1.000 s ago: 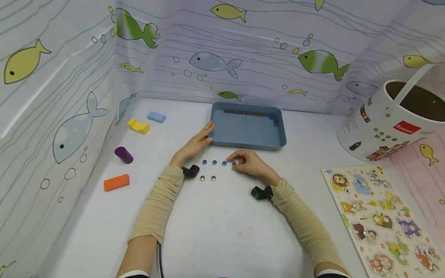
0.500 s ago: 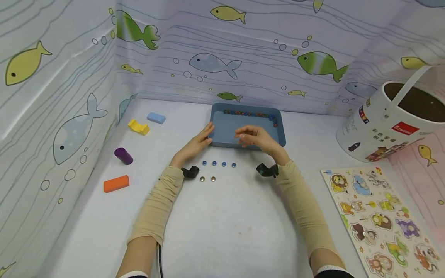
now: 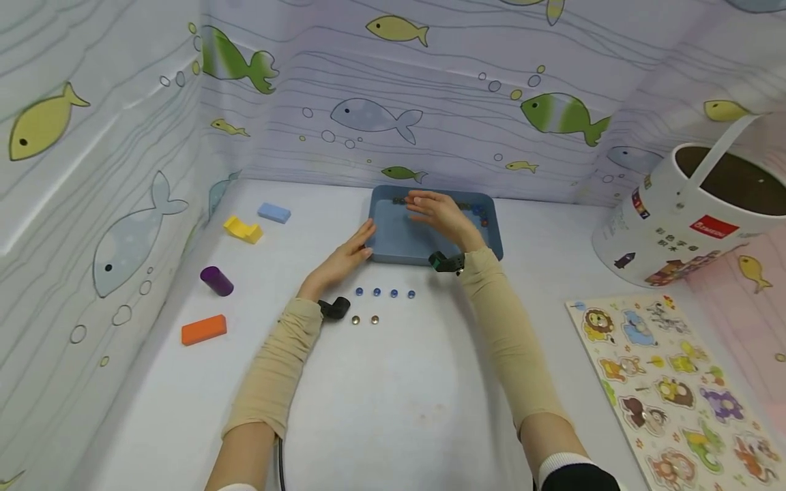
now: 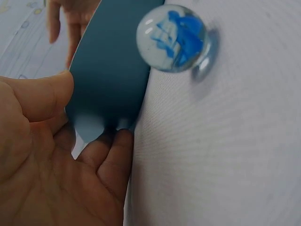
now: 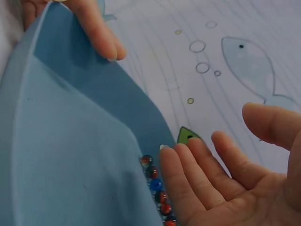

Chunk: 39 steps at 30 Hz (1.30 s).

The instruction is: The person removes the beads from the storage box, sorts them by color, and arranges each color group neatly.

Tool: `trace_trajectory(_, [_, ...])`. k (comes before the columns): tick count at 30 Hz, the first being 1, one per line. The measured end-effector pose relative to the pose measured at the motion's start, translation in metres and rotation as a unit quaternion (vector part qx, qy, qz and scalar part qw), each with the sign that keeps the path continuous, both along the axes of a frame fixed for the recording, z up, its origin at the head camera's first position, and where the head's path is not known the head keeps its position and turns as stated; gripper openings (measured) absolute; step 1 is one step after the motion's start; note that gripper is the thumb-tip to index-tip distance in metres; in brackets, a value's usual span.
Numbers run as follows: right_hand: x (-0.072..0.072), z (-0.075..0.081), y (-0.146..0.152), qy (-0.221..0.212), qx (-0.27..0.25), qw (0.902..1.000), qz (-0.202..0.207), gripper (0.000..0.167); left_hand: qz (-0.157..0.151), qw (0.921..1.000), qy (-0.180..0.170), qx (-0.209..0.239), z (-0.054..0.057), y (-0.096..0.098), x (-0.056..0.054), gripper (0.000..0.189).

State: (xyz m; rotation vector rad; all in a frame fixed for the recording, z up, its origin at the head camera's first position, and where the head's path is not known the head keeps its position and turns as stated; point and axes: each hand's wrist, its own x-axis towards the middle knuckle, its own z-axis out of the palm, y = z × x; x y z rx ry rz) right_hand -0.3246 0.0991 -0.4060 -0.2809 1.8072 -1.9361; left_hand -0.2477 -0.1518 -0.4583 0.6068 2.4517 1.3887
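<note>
A blue-grey tray (image 3: 393, 239) stands at the back of the white table. My left hand (image 3: 340, 264) rests against its front left corner, fingers extended along the left wall and thumb at the front. My right hand (image 3: 443, 217) is over the tray near the back wall, palm up and fingers loosely straight, holding nothing. Beside its fingertips a row of red, brown and blue marbles (image 5: 155, 184) lies along the tray wall. In front of the tray, several blue marbles (image 3: 376, 292) form a row, with two brownish marbles (image 3: 355, 320) below. One blue-swirled marble (image 4: 171, 38) looks large in the left wrist view.
Toy blocks lie on the left: a light blue block (image 3: 273, 213), a yellow arch (image 3: 243, 230), a purple cylinder (image 3: 217, 280) and an orange block (image 3: 204, 330). A white bucket (image 3: 660, 218) and an animal puzzle board (image 3: 675, 389) stand on the right.
My right hand has left the blue marble at the row's right end and moved back over the tray to its far wall, fingers spreading. My left hand has stayed at the tray corner.
</note>
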Motion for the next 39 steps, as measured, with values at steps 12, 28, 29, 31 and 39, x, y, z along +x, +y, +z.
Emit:
trace_trajectory(12, [-0.029,-0.025,-0.023,-0.091,-0.01,0.9953,-0.032,0.054,0.001,0.9999,-0.013,0.005,-0.005,0.007,0.0,0.056])
trace_trajectory(28, [-0.029,-0.034,-0.052,-0.068,-0.014,0.9896,-0.126,0.047,0.006,1.0,-0.001,0.0,-0.001,0.003,0.003,0.055])
trace_trajectory(29, [-0.029,-0.033,-0.056,-0.071,-0.013,0.9905,-0.117,0.048,0.005,1.0,-0.001,-0.001,-0.001,0.003,0.003,0.055])
trace_trajectory(31, [-0.03,-0.032,-0.065,-0.08,-0.002,0.9913,-0.105,0.048,0.007,1.0,-0.001,-0.001,-0.001,0.002,0.002,0.055])
trace_trajectory(39, [-0.028,-0.034,-0.084,-0.051,0.073,0.991,-0.099,0.047,0.007,1.0,0.0,0.0,-0.004,-0.001,0.001,0.055])
